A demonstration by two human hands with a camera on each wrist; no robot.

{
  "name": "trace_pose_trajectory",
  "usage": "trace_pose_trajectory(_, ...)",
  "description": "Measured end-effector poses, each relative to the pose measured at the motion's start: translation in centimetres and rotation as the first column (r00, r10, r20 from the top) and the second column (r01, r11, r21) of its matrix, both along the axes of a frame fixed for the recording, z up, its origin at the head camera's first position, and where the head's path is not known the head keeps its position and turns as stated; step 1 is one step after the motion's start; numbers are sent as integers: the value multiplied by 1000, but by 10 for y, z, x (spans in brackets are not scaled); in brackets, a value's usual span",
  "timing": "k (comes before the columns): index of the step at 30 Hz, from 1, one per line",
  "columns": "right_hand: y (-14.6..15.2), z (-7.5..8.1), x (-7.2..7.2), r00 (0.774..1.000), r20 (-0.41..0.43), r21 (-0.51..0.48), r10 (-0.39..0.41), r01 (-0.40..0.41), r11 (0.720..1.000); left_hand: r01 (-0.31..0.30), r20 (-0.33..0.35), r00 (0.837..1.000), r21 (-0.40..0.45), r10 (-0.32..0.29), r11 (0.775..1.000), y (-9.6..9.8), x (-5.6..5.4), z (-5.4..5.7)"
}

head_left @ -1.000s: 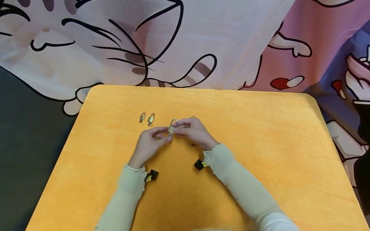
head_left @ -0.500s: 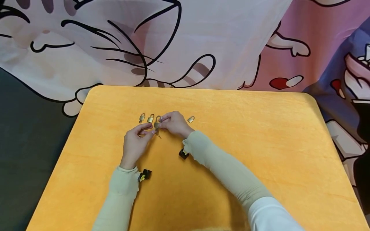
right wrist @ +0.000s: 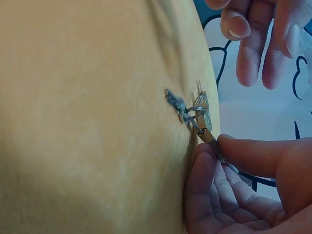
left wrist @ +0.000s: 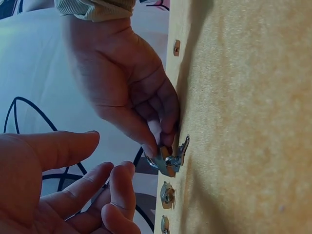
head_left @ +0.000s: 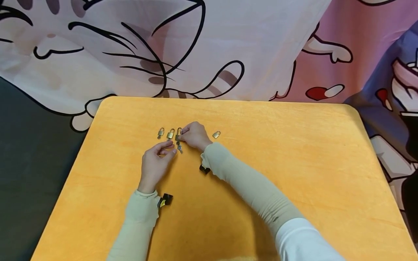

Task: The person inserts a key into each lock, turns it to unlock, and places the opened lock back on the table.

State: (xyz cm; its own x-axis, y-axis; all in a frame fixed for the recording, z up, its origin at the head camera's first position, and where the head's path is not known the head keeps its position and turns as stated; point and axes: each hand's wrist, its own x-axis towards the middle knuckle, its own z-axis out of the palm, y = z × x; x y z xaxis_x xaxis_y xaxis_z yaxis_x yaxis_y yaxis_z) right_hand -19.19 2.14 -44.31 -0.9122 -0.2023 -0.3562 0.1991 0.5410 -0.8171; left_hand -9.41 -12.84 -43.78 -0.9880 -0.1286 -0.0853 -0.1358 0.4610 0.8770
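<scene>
My right hand [head_left: 197, 137] pinches a brass padlock [head_left: 177, 138] between thumb and fingers at its right side. In the right wrist view the padlock [right wrist: 210, 141] is tilted, and a ring with small keys [right wrist: 176, 102] hangs from it. My left hand [head_left: 154, 165] is just in front and to the left, fingers loosely bent, holding nothing. The left wrist view has a gap between the left hand [left wrist: 92, 190] and the padlock [left wrist: 166, 163]. Left of the held padlock lie a mid-sized brass padlock [head_left: 170, 134] and a smaller one [head_left: 161, 133].
Another brass padlock [head_left: 216, 135] lies to the right of my right hand. The yellow table [head_left: 294, 163] has its far edge against a cartoon-printed cloth [head_left: 261, 47]. Each wrist carries a small black camera [head_left: 168, 198].
Both hands have moved left with the padlock, the right also farther back. My left hand has let go of it; the right still grips it beside the row. The right-hand padlock has come into view.
</scene>
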Motion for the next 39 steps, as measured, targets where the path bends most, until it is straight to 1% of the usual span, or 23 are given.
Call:
trace_pose_trajectory(5,3,-2,0,996,-82,69,24,-18,997,34,-8,999,-7,-34,999,4,0,-2)
trace_pose_trajectory(9,5,-2,-1,992,-120,120,24,-10,993,59,-14,998,-28,-59,998,9,-1,-4)
trace_pose_trajectory(14,10,-1,-4,990,-137,158,31,-9,987,75,-24,997,-18,-76,997,14,-2,-4)
trace_pose_trajectory(17,14,1,-5,990,-134,161,50,-28,987,80,-25,996,-13,-81,997,16,-2,-4)
trace_pose_trajectory(20,20,5,-6,991,-125,145,51,-33,989,88,-34,995,-24,-89,996,19,-3,-5)
trace_pose_trajectory(28,52,20,-12,991,-130,90,32,-20,996,119,-71,989,-92,-126,989,29,-5,-6)
trace_pose_trajectory(34,77,29,-12,990,-138,100,21,-7,995,137,-78,986,-135,-149,981,39,-7,-5)
trace_pose_trajectory(37,89,30,-11,986,-162,146,45,-21,989,165,-92,978,-196,-186,967,46,-6,-6)
trace_pose_trajectory(39,97,29,-9,983,-170,191,71,-38,981,193,-99,970,-250,-223,949,53,-5,-7)
